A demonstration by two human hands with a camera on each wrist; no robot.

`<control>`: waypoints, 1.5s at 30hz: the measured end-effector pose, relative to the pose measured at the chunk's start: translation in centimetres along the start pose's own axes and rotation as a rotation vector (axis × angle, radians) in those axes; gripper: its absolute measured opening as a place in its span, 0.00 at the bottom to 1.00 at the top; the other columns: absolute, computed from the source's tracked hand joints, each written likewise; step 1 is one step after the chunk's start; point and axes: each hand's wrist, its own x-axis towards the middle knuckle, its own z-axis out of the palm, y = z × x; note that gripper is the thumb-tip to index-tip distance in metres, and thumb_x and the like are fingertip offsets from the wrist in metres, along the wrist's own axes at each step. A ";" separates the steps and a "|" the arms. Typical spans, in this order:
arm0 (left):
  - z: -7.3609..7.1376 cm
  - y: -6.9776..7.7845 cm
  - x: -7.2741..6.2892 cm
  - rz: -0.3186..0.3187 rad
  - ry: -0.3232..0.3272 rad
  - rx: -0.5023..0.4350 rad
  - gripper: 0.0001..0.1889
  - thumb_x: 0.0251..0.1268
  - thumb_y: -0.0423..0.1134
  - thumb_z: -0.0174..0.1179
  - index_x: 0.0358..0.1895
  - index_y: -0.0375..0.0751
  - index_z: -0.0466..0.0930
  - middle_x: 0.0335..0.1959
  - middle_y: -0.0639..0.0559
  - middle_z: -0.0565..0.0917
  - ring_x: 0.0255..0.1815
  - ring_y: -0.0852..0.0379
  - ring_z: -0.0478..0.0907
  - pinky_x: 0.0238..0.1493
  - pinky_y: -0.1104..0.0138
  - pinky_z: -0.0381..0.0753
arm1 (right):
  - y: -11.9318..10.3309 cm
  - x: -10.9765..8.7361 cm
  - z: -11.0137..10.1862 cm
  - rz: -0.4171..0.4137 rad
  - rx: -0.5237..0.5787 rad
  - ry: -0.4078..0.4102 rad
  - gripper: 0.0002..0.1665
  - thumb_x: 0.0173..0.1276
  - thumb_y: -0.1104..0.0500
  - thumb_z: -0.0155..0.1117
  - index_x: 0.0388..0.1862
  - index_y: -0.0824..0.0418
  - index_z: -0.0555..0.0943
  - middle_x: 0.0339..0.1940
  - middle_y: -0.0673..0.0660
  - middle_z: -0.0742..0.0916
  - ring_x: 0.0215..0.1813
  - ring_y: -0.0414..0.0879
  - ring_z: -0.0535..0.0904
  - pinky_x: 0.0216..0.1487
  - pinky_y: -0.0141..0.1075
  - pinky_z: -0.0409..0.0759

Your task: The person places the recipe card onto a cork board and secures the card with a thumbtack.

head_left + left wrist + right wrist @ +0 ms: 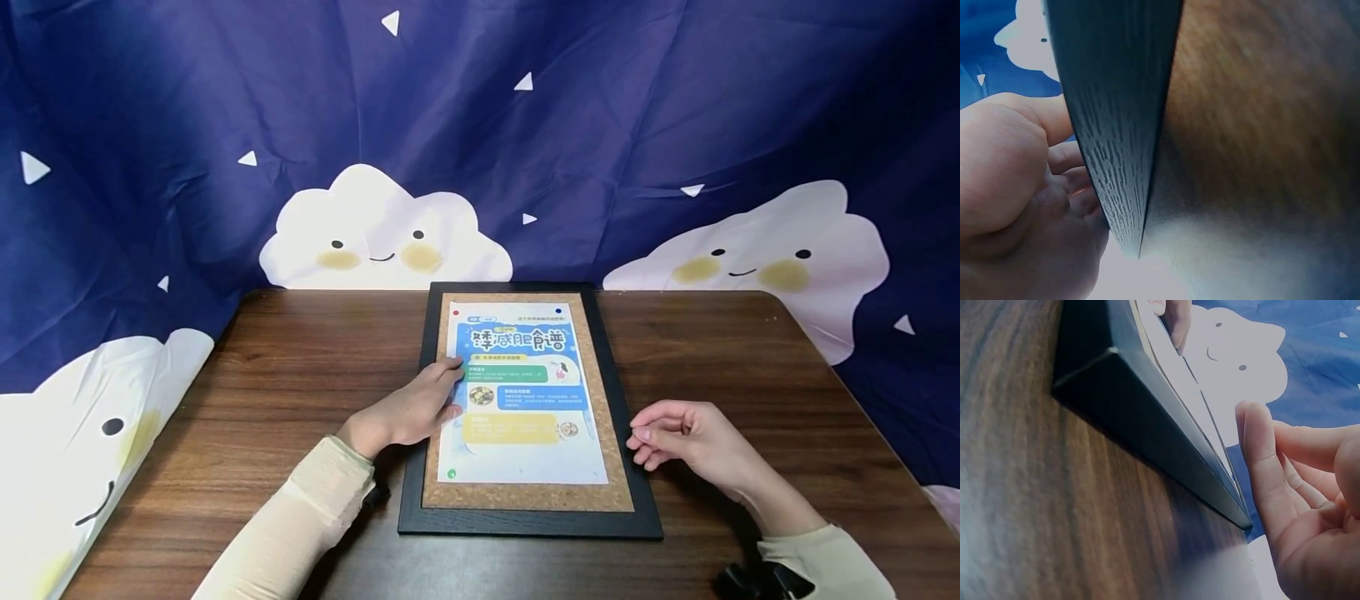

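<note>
A printed poster (525, 458) in blue, green and yellow lies on a cork board (525, 498) with a black frame (531, 523). A red pin (456, 313) and a blue pin (558, 311) sit at its upper corners, a green pin (452, 473) at the lower left. My left hand (408, 408) reaches across the frame's left side, fingertips resting at the poster's left edge. Beside the frame's right side is my right hand (693, 442), its fingers bent and thumb against the fingers. Whether something tiny sits between those fingertips, I cannot tell.
The board lies flat on a brown wood-grain table (300, 350), near its middle. Behind hangs a dark blue cloth (450, 100) with white clouds and triangles. A black strap device (765, 581) shows at my right wrist.
</note>
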 end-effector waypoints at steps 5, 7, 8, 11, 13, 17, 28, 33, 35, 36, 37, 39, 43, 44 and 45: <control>0.0 -0.1 0.0 0.003 0.003 -0.003 0.34 0.89 0.40 0.52 0.84 0.21 0.53 0.89 0.31 0.50 0.91 0.36 0.47 0.86 0.46 0.60 | 0.0 -0.1 0.3 -0.007 0.012 -0.036 0.17 0.83 0.66 0.62 0.57 0.83 0.78 0.42 0.58 0.95 0.38 0.47 0.93 0.41 0.43 0.93; 0.0 -0.1 0.0 0.003 0.004 -0.007 0.34 0.89 0.40 0.52 0.84 0.22 0.53 0.89 0.31 0.50 0.91 0.36 0.47 0.86 0.46 0.60 | 0.0 -0.2 0.5 -0.020 0.027 -0.055 0.17 0.83 0.67 0.61 0.56 0.84 0.78 0.42 0.58 0.95 0.38 0.47 0.93 0.41 0.43 0.93; 0.0 -0.1 0.0 0.002 0.004 -0.008 0.34 0.89 0.40 0.52 0.84 0.22 0.53 0.89 0.31 0.50 0.91 0.36 0.47 0.86 0.46 0.60 | 0.1 -0.2 0.6 -0.027 0.034 -0.066 0.17 0.83 0.67 0.61 0.56 0.84 0.78 0.42 0.58 0.95 0.38 0.47 0.93 0.40 0.43 0.93; 0.1 -0.1 0.0 0.002 0.006 -0.014 0.34 0.89 0.40 0.52 0.84 0.22 0.53 0.89 0.32 0.50 0.91 0.36 0.47 0.86 0.46 0.59 | 0.2 -0.2 0.8 -0.043 0.054 -0.100 0.16 0.83 0.68 0.60 0.56 0.84 0.77 0.42 0.58 0.95 0.39 0.47 0.93 0.40 0.44 0.93; 0.1 -0.1 0.0 0.001 0.007 -0.018 0.34 0.88 0.40 0.52 0.84 0.21 0.53 0.89 0.32 0.50 0.91 0.36 0.47 0.86 0.46 0.59 | 0.3 -0.2 1.1 -0.053 0.062 -0.121 0.16 0.84 0.68 0.59 0.56 0.85 0.77 0.42 0.59 0.95 0.39 0.47 0.94 0.39 0.44 0.93; 0.1 -0.1 0.0 -0.001 0.010 -0.023 0.34 0.88 0.39 0.52 0.84 0.21 0.53 0.89 0.31 0.50 0.91 0.36 0.47 0.86 0.46 0.59 | 0.4 -0.1 1.5 -0.046 0.070 -0.154 0.15 0.84 0.68 0.58 0.55 0.84 0.78 0.42 0.60 0.94 0.39 0.46 0.93 0.39 0.43 0.93; 0.0 0.0 0.0 0.012 0.020 -0.006 0.34 0.88 0.39 0.53 0.83 0.20 0.54 0.88 0.29 0.51 0.90 0.35 0.48 0.86 0.45 0.60 | 0.4 0.3 3.0 -0.025 0.127 -0.258 0.15 0.83 0.69 0.59 0.53 0.85 0.78 0.40 0.62 0.94 0.36 0.43 0.92 0.37 0.41 0.93; -0.1 0.1 0.0 0.011 0.020 -0.008 0.34 0.88 0.39 0.53 0.83 0.20 0.54 0.88 0.29 0.51 0.90 0.34 0.48 0.86 0.45 0.60 | 0.1 0.5 3.6 0.013 0.113 -0.274 0.15 0.82 0.67 0.62 0.51 0.83 0.79 0.38 0.63 0.93 0.33 0.43 0.92 0.34 0.41 0.92; -0.1 0.1 0.0 0.013 0.020 -0.005 0.34 0.88 0.39 0.53 0.83 0.20 0.54 0.88 0.29 0.51 0.90 0.34 0.48 0.86 0.45 0.60 | 0.0 0.6 3.8 0.038 0.097 -0.270 0.14 0.82 0.67 0.62 0.50 0.83 0.80 0.37 0.63 0.93 0.32 0.43 0.91 0.33 0.40 0.92; -0.1 0.1 -0.1 0.013 0.020 -0.003 0.34 0.88 0.39 0.53 0.83 0.20 0.54 0.88 0.29 0.51 0.90 0.34 0.48 0.86 0.45 0.60 | -0.1 0.6 3.9 0.053 0.090 -0.269 0.14 0.81 0.67 0.62 0.50 0.82 0.80 0.37 0.63 0.93 0.32 0.43 0.91 0.33 0.40 0.92; -0.1 0.1 -0.1 0.014 0.019 -0.001 0.34 0.88 0.39 0.53 0.83 0.19 0.54 0.88 0.29 0.52 0.90 0.34 0.48 0.86 0.45 0.60 | -0.2 0.7 4.0 0.066 0.085 -0.271 0.14 0.81 0.67 0.62 0.50 0.82 0.80 0.37 0.64 0.93 0.32 0.43 0.91 0.33 0.40 0.92; -0.1 0.1 -0.1 0.015 0.020 0.000 0.34 0.88 0.39 0.53 0.83 0.19 0.54 0.88 0.29 0.52 0.90 0.34 0.48 0.86 0.45 0.60 | -0.3 0.8 4.1 0.092 0.072 -0.274 0.13 0.81 0.68 0.62 0.50 0.82 0.81 0.37 0.65 0.93 0.31 0.43 0.91 0.33 0.39 0.92; -0.1 0.1 -0.1 0.017 0.022 0.004 0.34 0.87 0.39 0.54 0.82 0.19 0.55 0.87 0.29 0.53 0.90 0.34 0.50 0.86 0.46 0.59 | -0.7 1.1 4.4 0.123 0.048 -0.279 0.12 0.79 0.69 0.63 0.50 0.81 0.82 0.36 0.67 0.92 0.30 0.44 0.90 0.32 0.40 0.92; 0.0 0.1 0.0 0.018 0.024 0.005 0.34 0.87 0.38 0.54 0.82 0.19 0.55 0.87 0.29 0.53 0.90 0.34 0.50 0.86 0.46 0.60 | -0.8 1.2 4.4 0.131 0.043 -0.279 0.11 0.79 0.69 0.63 0.49 0.81 0.82 0.36 0.67 0.92 0.29 0.44 0.90 0.32 0.39 0.91; 0.0 0.1 -0.1 0.018 0.025 0.005 0.34 0.87 0.38 0.54 0.82 0.19 0.55 0.87 0.29 0.53 0.89 0.34 0.51 0.86 0.46 0.60 | -0.8 1.3 4.5 0.140 0.038 -0.279 0.11 0.79 0.70 0.63 0.49 0.81 0.82 0.36 0.67 0.92 0.29 0.44 0.90 0.32 0.39 0.91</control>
